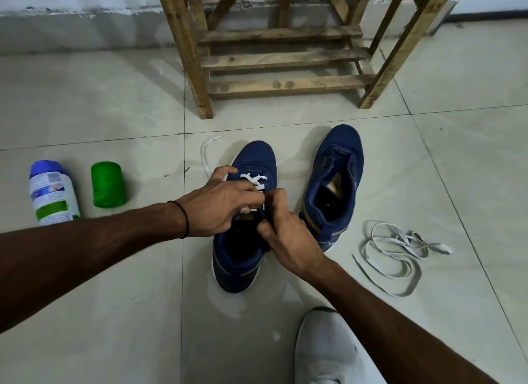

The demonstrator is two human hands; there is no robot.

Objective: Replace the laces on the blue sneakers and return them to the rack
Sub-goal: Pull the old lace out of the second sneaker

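Both hands are closed over the lacing area of the left-hand blue sneaker [251, 212]: the left hand [220, 203] is pinched down on the white lace [255, 182] at the eyelets, and the right hand [283, 235] is clamped on the tongue and eyelet edge, with what appears to be the lace end between its fingertips (the exact contact is hidden by the fingers). Only the lower crossings are seen threaded; one free end of the lace [207, 155] trails on the tiled floor [114, 298] beyond the toe. The second blue sneaker [334, 183] stands just beside the first, unlaced, with a loose grey-white lace [400, 255] lying on the floor to its right. The wooden rack [285, 57] stands behind both shoes, its slats bare. A white bottle [53, 192] and a green roll [108, 184] lie well apart to the left. The task is judged to be at an early stage. For the step in hand, the eyelet edge should be held steady while the lace tip is fed flat and untwisted, each crossing should be drawn snug before the next, and the two free ends should be kept even in length.
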